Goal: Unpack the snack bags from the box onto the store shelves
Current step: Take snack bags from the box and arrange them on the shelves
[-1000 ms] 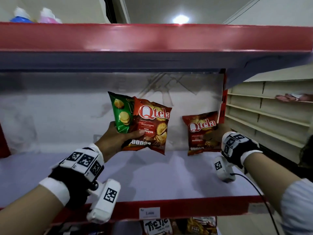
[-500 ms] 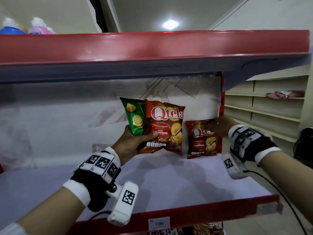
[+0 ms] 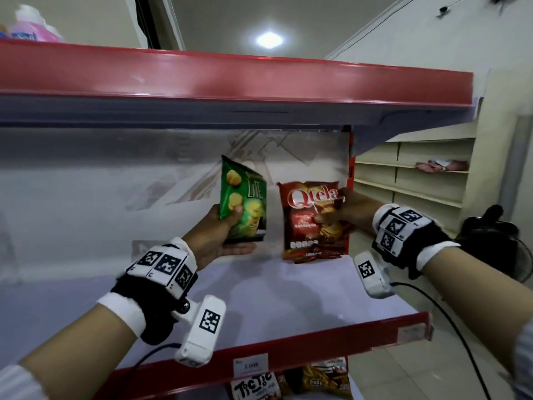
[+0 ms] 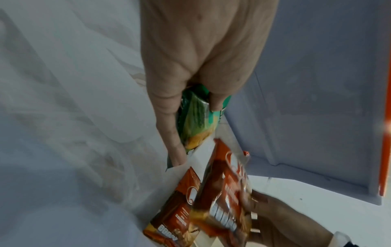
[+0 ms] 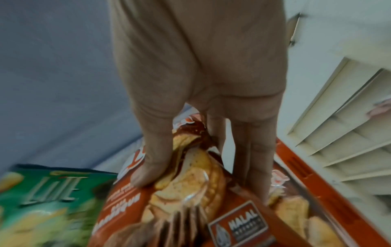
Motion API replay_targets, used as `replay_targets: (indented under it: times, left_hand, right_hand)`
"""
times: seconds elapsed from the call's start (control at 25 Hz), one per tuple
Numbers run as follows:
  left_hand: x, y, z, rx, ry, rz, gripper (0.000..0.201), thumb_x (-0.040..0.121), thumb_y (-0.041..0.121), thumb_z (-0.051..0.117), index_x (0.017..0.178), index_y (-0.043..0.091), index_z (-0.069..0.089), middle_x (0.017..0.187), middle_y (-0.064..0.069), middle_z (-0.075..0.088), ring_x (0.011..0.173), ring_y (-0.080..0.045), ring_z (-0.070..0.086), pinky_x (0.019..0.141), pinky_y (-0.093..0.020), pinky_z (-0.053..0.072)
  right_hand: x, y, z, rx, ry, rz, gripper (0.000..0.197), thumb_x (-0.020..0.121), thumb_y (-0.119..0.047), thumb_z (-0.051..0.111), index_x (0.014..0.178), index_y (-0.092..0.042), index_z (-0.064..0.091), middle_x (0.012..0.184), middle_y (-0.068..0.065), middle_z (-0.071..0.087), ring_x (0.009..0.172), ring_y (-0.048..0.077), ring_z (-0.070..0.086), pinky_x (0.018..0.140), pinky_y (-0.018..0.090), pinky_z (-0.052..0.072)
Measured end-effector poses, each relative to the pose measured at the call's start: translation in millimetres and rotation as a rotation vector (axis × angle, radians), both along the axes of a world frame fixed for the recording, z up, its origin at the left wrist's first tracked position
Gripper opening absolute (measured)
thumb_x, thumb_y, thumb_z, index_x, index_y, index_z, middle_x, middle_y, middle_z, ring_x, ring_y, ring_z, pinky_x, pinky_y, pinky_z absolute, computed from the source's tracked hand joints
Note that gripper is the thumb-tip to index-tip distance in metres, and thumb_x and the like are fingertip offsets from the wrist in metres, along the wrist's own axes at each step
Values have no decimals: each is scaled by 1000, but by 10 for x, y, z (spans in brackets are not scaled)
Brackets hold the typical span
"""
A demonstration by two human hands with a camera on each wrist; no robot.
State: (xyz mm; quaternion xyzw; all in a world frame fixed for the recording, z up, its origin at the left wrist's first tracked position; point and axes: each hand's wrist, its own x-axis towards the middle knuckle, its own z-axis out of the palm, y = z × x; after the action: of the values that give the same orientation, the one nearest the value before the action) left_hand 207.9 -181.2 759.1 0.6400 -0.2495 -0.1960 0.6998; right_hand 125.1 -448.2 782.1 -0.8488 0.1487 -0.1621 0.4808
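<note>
My left hand (image 3: 227, 232) grips a green snack bag (image 3: 242, 203) upright by its lower half, above the white shelf board (image 3: 288, 298). To its right, my right hand (image 3: 334, 209) pinches a red Qtela bag (image 3: 308, 223), thumb on the front and fingers behind. A second red bag (image 3: 314, 256) stands right behind it at the shelf's right end; only its lower edge shows. The left wrist view shows the left hand (image 4: 190, 83) on the green bag (image 4: 196, 123), with both red bags (image 4: 226, 192) (image 4: 175, 208) below. The right wrist view shows the thumb on the red bag (image 5: 180, 200).
The red-edged upper shelf (image 3: 230, 79) hangs low overhead, with bottles (image 3: 31, 27) on top. A red end upright (image 3: 351, 168) closes the shelf's right side. More snack bags (image 3: 255, 388) fill the shelf below. Beige shelving (image 3: 418, 183) and a dark object (image 3: 490, 241) stand to the right.
The right hand set one red bag at the shelf's right end, then took the other red bag from the left hand. The left hand now holds only the green bag.
</note>
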Motion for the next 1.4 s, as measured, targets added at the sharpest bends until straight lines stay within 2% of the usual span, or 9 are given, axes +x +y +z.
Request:
replay_targets:
  times: [0.2,0.4,0.48,0.64,0.76,0.84,1.0,1.16,1.4]
  left_hand:
    - [96,276,-100,7,35,21,37,97,38,44,127,18,47,120,-19,63,96,-41,67,73,-42,59]
    - [184,356,-148,113,-41,132,40,97,41,42,128,16,48,125,-12,62,107,-30,61,74,-34,55]
    - [210,335,-157,124,-69,152,44,98,38,42,133,12,44,129,-12,59,110,-27,58,70,-29,49]
    - [205,308,-174,44,-56,102,37,98,30,43,129,10,48,127,-13,60,102,-24,61,76,-29,51]
    - [179,316,-171,59,-77,114,42,97,31,47,134,11,46,128,-12,61,107,-26,60,75,-29,52]
    - [163,368,-157,110,-117,120,42,96,35,48,133,17,48,127,-8,62,109,-24,60,76,-30,52]
    - [208,709,-169,322,-251,237,50,93,45,49,137,22,42,127,-7,60,110,-23,58,84,-32,47]
    - [259,1202,-423,813,-445,292,59,90,47,55,137,14,43,128,-9,59,103,-19,57,81,-21,40]
    - [269,1720,-994,1172,-521,189,38,94,46,49,121,21,56,129,-4,53,128,-24,46,104,-28,36]
  right_hand:
    - [195,-251,-331,-351,315,-142,55,73,-27,81,118,-10,56,123,15,62,111,32,60,91,39,51]
    - [266,-249,-429,-327,416,-115,36,78,-31,76,102,-8,62,97,10,67,92,26,64,86,39,54]
    - [249,-199,-314,-402,406,-165,46,79,-34,74,112,-8,56,105,8,63,96,24,60,79,34,52]
    - [210,150,55,-541,72,-361,82,81,-39,71,143,-5,29,136,18,49,116,33,56,95,38,48]
    - [247,660,224,-292,-32,-60,82,80,-42,71,146,-20,28,132,11,55,101,26,63,79,28,51]
    - [338,991,190,-25,9,198,86,78,-29,75,147,-23,24,126,15,60,92,26,66,72,31,56]
    - [701,1379,-17,90,12,250,94,77,-5,75,148,-16,14,126,18,57,76,24,63,59,37,57]
    - [1028,1431,-236,28,13,61,75,71,-8,81,134,-8,38,129,18,56,101,36,62,85,53,53]
    - [1386,1509,-385,-307,124,-102,73,70,-21,83,131,-1,47,131,16,56,119,30,55,99,40,47]
